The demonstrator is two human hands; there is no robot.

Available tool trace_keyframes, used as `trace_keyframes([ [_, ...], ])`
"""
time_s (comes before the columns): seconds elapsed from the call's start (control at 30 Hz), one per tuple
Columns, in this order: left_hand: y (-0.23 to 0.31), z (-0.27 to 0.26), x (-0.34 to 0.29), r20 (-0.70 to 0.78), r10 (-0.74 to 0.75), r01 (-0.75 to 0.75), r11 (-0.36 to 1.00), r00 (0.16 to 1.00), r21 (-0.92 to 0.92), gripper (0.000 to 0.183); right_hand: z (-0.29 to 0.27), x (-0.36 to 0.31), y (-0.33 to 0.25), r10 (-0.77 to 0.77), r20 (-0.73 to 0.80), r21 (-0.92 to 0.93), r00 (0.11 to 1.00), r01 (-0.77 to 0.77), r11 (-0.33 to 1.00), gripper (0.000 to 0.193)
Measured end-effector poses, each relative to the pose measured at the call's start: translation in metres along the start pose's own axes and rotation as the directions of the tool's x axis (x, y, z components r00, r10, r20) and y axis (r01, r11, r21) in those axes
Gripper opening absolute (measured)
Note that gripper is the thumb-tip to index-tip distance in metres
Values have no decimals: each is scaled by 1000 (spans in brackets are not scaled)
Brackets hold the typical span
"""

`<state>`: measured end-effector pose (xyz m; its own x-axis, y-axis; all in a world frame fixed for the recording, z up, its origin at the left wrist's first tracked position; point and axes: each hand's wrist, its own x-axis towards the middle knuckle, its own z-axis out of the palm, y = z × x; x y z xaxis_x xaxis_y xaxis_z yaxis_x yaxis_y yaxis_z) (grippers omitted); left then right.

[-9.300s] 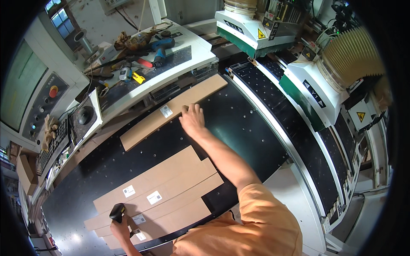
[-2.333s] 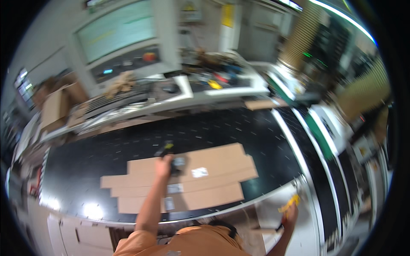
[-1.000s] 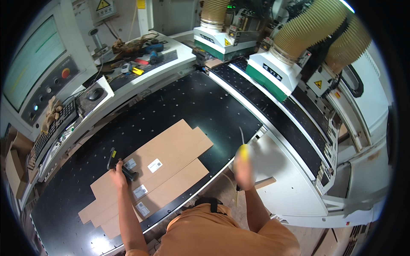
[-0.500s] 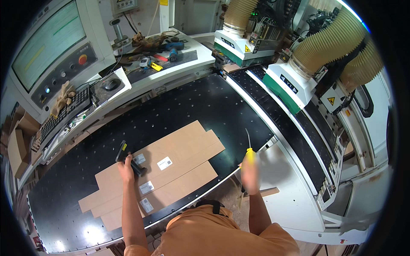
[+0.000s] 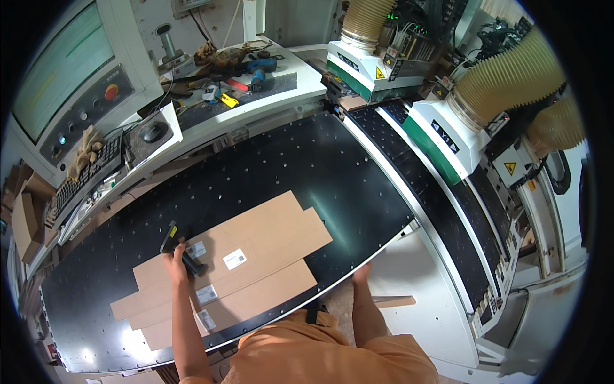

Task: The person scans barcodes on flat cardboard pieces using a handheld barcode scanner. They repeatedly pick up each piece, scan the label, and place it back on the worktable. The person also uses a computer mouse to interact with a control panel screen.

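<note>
My left hand [image 5: 176,264] is closed around a black handheld barcode scanner [image 5: 192,264] with a yellow label on its upper end. It is over the left part of several flat brown panels [image 5: 268,224] that lie side by side on the black table. White printed labels [image 5: 235,258] are stuck on the panels. My right hand [image 5: 362,272] is low beside the table's near right edge. Its fingers are mostly hidden, and no tool shows in it.
The black perforated table [image 5: 256,160] curves across the middle. A thin brown strip [image 5: 394,301] lies on the white machine surface at right. Machine heads with ribbed hoses [image 5: 499,77] stand at far right. A control panel [image 5: 86,115], keyboard [image 5: 96,169] and tool shelf [image 5: 281,83] line the left and back.
My right hand has dropped toward the table edge, and the yellow-handled tool with a thin curved tip is out of sight. The view has shifted slightly; my left hand still holds the scanner.
</note>
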<state>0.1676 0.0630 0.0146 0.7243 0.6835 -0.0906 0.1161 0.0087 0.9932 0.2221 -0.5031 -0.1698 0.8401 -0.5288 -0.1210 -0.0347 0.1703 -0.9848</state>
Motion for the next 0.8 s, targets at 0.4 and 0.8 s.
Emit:
trace_keyframes([
  [0.4,29,14,-18,-85,-106,102,994,991,-40,42,-70,38,-12,-278,-233,-776,932,-6,631,23],
  [0.8,32,9,-21,-20,-202,200,978,979,-61,38,292,-89,-410,-530,822,110,209,854,508,15],
])
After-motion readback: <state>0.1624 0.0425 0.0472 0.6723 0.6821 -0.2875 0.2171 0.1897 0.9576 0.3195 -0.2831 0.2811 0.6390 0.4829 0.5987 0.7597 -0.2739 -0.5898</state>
